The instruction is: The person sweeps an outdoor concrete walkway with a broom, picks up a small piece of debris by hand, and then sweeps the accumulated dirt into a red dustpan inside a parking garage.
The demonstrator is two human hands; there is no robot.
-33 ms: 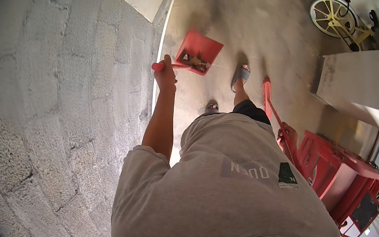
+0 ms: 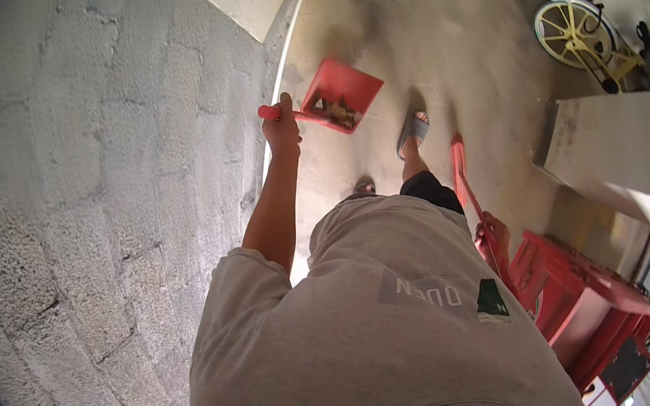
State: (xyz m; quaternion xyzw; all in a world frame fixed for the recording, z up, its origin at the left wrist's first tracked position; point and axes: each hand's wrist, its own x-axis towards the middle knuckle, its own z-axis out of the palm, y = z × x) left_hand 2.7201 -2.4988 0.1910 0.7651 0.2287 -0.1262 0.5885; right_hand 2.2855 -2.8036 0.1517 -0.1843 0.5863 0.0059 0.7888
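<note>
My left hand [image 2: 280, 128] is closed round the red handle of a long-handled dustpan [image 2: 355, 83], out ahead of me to the left. The pan is red and square, and brownish debris [image 2: 335, 113] lies in it toward the handle side. Low at my right side, my right hand [image 2: 498, 233] is closed on the thin handle of a red broom [image 2: 459, 165]. The broom's narrow red head points forward, beside my right foot. Part of the right hand's grip is hidden by the handle and my shirt.
A rough grey block wall [image 2: 68, 244] runs along my left. To the right stand a red metal machine or cart [image 2: 563, 284], a pale low block or ledge [image 2: 620, 135] and a yellow-spoked wheel [image 2: 573, 34]. Stained concrete floor [image 2: 451, 30] stretches ahead.
The dustpan and the things on the right appear very slightly lower in the view. Both hands keep their grips.
</note>
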